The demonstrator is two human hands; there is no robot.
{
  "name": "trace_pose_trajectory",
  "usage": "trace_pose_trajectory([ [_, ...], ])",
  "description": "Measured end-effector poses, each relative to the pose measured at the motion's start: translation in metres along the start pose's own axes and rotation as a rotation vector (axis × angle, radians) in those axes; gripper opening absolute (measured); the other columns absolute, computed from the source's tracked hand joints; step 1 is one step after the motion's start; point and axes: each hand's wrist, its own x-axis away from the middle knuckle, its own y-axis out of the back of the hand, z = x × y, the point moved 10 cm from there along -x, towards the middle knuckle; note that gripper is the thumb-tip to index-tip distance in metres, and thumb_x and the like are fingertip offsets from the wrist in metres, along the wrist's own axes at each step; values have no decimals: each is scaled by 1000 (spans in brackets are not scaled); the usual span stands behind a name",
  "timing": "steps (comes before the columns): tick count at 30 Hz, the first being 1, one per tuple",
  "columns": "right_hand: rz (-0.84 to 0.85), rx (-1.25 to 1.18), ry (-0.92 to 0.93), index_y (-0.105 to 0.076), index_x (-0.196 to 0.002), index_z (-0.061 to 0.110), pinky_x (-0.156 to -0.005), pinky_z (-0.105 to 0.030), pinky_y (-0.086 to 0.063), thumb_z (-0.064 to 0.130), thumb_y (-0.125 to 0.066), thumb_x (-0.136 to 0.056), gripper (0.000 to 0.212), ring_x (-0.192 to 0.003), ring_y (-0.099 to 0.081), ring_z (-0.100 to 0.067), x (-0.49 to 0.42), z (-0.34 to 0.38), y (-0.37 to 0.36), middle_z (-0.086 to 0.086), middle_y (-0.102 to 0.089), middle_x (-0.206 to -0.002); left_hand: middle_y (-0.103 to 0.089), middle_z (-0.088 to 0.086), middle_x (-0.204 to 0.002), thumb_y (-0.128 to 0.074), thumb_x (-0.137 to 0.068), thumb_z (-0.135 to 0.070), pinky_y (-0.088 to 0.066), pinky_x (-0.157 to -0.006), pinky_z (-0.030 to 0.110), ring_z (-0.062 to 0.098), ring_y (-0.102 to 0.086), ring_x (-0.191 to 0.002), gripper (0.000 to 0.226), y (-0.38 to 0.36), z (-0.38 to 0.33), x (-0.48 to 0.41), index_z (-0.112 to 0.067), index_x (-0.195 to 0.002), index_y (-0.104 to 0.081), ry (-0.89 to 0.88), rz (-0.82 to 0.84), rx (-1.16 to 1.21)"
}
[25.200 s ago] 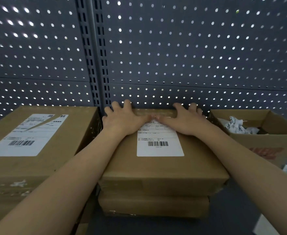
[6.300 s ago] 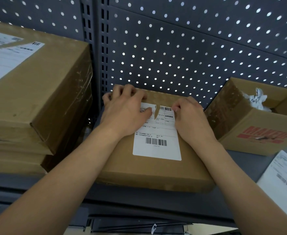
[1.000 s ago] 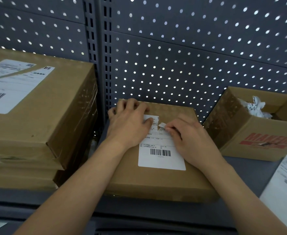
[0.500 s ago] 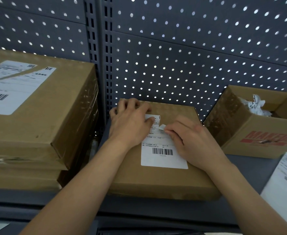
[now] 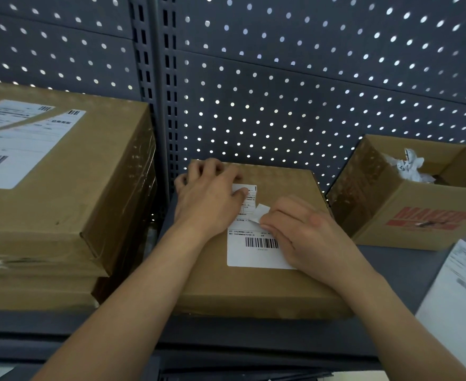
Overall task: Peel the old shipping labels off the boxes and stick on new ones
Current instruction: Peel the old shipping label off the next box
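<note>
A flat brown cardboard box (image 5: 256,290) lies on the grey shelf in front of me. On its top is a white shipping label (image 5: 254,255) with a barcode. My left hand (image 5: 210,199) presses flat on the label's upper left part, thumb on the paper. My right hand (image 5: 303,235) pinches the label's torn upper right strip (image 5: 260,211), which is lifted and curled toward me. The label's right edge is hidden under my right hand.
A stack of larger boxes (image 5: 69,215) with a torn white label (image 5: 14,141) stands at the left. An open box (image 5: 419,215) holding crumpled label scraps (image 5: 408,166) sits at the right. White label sheets (image 5: 463,292) lie on the shelf's right side. A perforated panel (image 5: 281,92) closes the back.
My right hand has drawn the torn strip of the label further toward me, and more of it has lifted off the box. My left hand stays pressed on the label.
</note>
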Motion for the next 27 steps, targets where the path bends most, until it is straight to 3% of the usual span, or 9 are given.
trace_pose_trajectory([
  [18, -70, -29, 11, -71, -88, 2, -56, -40, -51, 11, -56, -96, 19, -71, -60, -25, 8, 13, 16, -8, -63, -85, -41, -6, -139, -50, -94, -49, -18, -109, 48, 24, -24, -134, 35, 1, 0, 0, -37, -127, -52, -3, -2, -13],
  [27, -170, -54, 5, -73, -89, 0, -75, -42, -50, 3, -65, -91, 9, -87, -62, -25, 16, 9, 26, -9, -66, -89, -41, -5, -139, -49, -95, -48, -19, -108, 48, 25, -25, -133, 36, 2, -3, 1, -37, -128, -51, -11, 3, -19],
])
